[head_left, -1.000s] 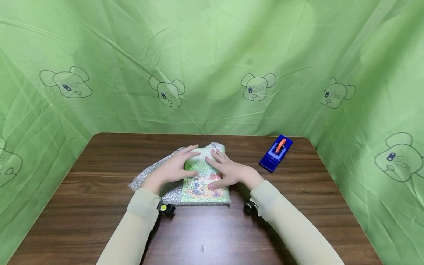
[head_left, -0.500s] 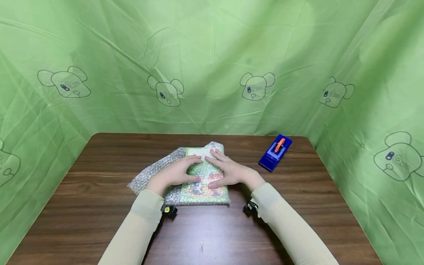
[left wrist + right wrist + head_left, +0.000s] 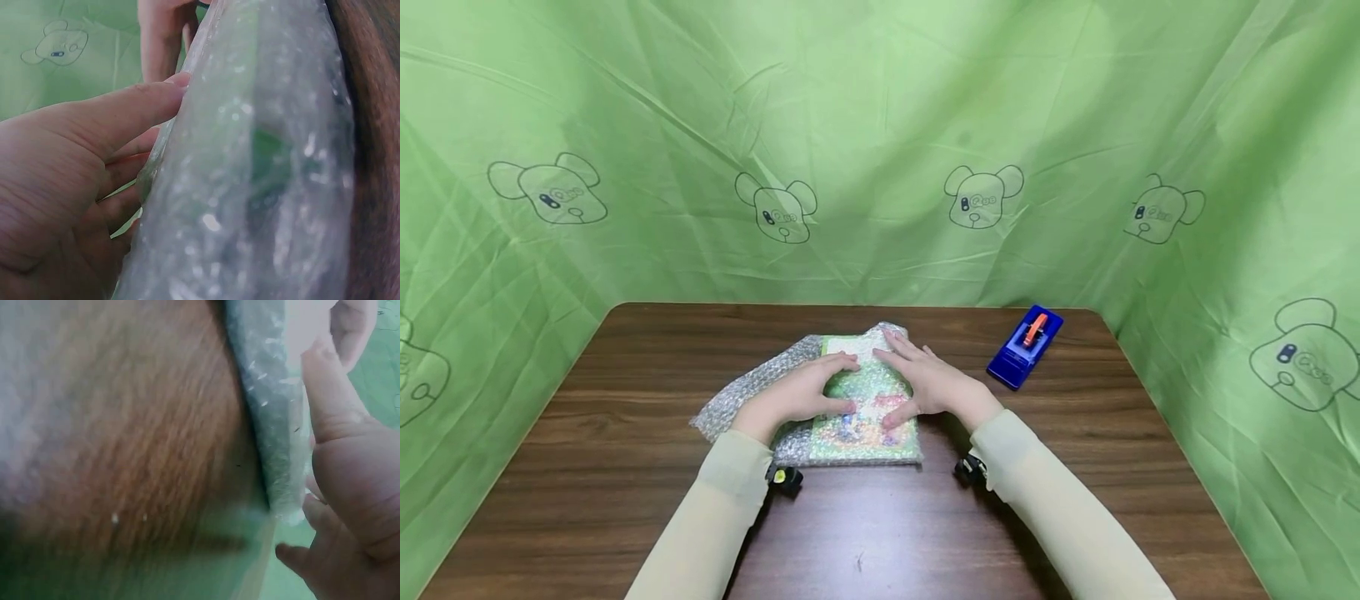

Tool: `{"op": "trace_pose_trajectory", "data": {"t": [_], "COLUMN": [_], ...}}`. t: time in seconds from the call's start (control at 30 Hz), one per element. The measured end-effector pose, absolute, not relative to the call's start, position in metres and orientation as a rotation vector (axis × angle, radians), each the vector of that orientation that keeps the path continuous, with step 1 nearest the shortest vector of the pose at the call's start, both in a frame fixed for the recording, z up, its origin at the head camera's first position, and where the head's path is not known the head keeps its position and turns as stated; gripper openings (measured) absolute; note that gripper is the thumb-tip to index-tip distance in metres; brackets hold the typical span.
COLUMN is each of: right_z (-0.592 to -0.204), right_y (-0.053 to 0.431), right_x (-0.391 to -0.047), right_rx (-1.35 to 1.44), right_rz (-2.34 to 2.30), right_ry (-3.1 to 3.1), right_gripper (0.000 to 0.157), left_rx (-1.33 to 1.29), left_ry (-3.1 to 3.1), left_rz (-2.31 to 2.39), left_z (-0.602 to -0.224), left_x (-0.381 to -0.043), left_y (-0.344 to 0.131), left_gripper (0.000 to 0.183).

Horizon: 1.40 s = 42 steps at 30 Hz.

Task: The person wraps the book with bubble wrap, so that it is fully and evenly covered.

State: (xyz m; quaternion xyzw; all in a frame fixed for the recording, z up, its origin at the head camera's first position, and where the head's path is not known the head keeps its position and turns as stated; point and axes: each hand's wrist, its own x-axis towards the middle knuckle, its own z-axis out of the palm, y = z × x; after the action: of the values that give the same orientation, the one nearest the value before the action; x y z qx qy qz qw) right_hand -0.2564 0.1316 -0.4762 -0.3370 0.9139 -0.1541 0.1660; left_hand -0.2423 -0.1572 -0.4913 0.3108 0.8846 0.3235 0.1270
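A person's two bare hands lie over a flat, rectangular green item (image 3: 868, 383) printed with a multicoloured picture, which rests near the middle of a dark brown wood-grain table (image 3: 580, 492); a sheet of clear, silvery bubble wrap (image 3: 737, 393) covers the item and runs out past its left edge in a slanting flap; the left hand (image 3: 797, 393) reaches across from the left side, its fingers close together and extended, its thumb set apart and, in the left wrist view, touching the wrap; the right hand (image 3: 931, 385) lies opposite, its fingers spread, its thumb over the lower, picture-printed part of the item; how hard either hand presses, the pictures do not tell; pale cream sleeves (image 3: 688, 525) cover both forearms, and small black cameras (image 3: 786, 480) sit at the wrists; towards the table's far right corner, well apart from the hands, lies a blue rectangular plastic device (image 3: 1010, 367) topped with an orange-red piece (image 3: 1035, 331); behind, a creased green fabric curtain (image 3: 880, 100) carries outlined round-eared animal heads (image 3: 977, 200).
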Motion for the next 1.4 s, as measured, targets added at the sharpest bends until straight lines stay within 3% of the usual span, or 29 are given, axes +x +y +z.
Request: {"op": "trace_pose_trajectory", "data": {"t": [0.2, 0.7, 0.8, 1.07, 1.4], "right_z": [-0.482, -0.483, -0.486, -0.497, -0.505], "right_y": [0.148, 0.153, 0.154, 0.163, 0.159], "right_x": [-0.256, -0.254, -0.253, -0.247, -0.244], "right_rx": [-0.991, -0.975, -0.974, -0.895, -0.91], "right_rz": [-0.645, -0.747, -0.794, -0.962, -1.006], "right_ry": [2.472, 2.377, 2.373, 2.431, 2.442], "right_gripper": [0.128, 0.142, 0.138, 0.11, 0.106], "left_rx": [0.901, 0.868, 0.866, 0.858, 0.846], "left_ry": [2.569, 2.562, 2.567, 2.53, 2.523], "left_rz": [0.932, 0.925, 0.915, 0.946, 0.999], "left_z": [-0.494, -0.488, -0.488, -0.49, -0.494], "left_x": [-0.243, -0.242, -0.241, -0.242, -0.24], "left_y": [-0.157, -0.157, -0.156, -0.153, -0.158], "left_gripper": [0.073, 0.074, 0.074, 0.075, 0.073]}}
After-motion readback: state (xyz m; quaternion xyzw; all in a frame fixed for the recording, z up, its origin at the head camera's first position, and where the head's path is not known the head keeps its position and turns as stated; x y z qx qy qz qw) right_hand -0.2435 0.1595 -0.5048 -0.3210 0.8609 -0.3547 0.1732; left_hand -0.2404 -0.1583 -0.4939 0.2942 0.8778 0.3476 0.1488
